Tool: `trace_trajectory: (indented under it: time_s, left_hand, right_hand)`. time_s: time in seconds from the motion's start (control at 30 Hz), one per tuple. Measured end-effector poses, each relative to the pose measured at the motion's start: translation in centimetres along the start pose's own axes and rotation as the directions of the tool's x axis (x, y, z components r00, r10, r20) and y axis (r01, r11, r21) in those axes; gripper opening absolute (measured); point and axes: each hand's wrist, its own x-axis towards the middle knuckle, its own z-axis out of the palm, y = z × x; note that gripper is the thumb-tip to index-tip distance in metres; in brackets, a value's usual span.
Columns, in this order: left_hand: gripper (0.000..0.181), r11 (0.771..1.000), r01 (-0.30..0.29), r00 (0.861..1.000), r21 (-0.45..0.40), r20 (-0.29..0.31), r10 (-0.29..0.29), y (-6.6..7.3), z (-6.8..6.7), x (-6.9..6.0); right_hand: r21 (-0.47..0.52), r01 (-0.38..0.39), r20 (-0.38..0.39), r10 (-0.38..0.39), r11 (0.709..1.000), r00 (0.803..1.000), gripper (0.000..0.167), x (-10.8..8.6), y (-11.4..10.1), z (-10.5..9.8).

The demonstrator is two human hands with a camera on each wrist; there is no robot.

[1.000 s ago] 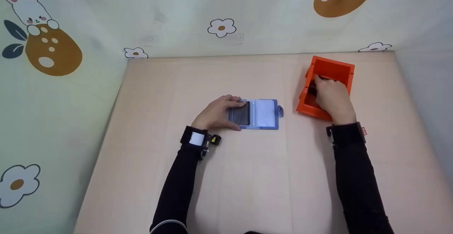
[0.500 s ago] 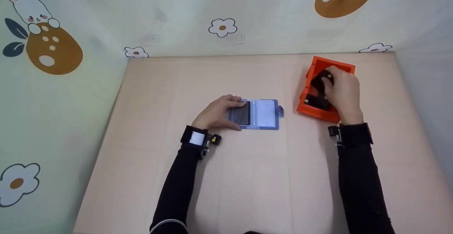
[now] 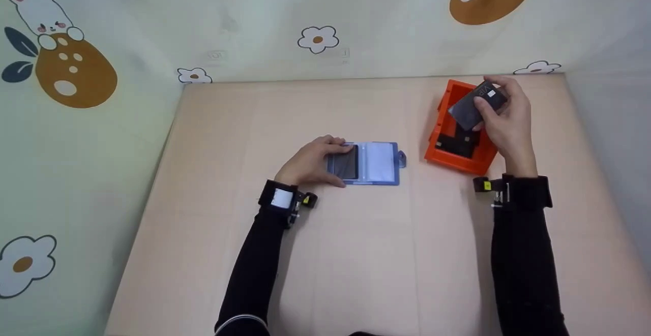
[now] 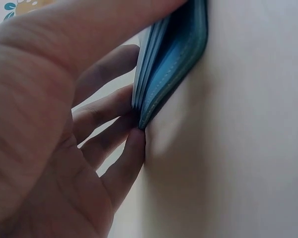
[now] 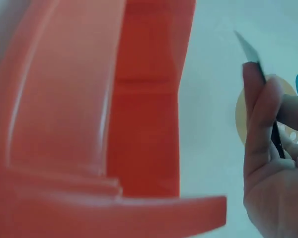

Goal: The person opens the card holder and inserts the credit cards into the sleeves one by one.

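Observation:
A blue card holder lies spread flat on the table, a dark card showing in its left half and a pale sleeve in its right. My left hand holds the left half, its thumb at the near edge and fingers at the far edge. In the left wrist view, fingertips touch the layered sleeves. Over the orange bin, my right hand pinches a black card with "VIP" printed on it. The right wrist view shows this card nearly edge-on.
More black cards lie inside the bin, overlapping. Behind the pale wooden table rises a patterned backdrop, and a plain pale side borders it on the right.
My right hand has risen out of the bin and shifted right, bringing up a black card and turning its printed face into view. The left hand and the card holder stay where they were.

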Motion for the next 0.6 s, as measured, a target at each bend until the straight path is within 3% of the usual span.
trace_trajectory:
  time_s: [0.2,0.37,0.43,0.6]
  left_hand:
    - [0.091,1.0,0.007,1.0,0.007,0.003,-0.007,0.07,-0.1,-0.04]
    - [0.091,1.0,0.002,1.0,0.004,0.007,-0.002,0.06,-0.14,-0.05]
    - [0.091,1.0,0.002,1.0,0.002,0.01,-0.002,0.03,-0.16,-0.05]
    - [0.094,1.0,-0.009,1.0,-0.001,0.017,0.009,0.02,-0.28,-0.13]
  right_hand:
    - [0.162,-0.003,-0.001,0.003,0.987,1.0,0.047,-0.2,-0.56,0.05]
    - [0.336,-0.044,-0.001,0.047,0.941,0.999,0.043,-0.21,-0.77,-0.09]
    - [0.346,-0.057,0.003,0.059,0.936,0.998,0.041,-0.18,-0.79,-0.11]
    - [0.258,-0.096,0.002,0.099,0.961,0.995,0.037,-0.15,-0.87,0.08]
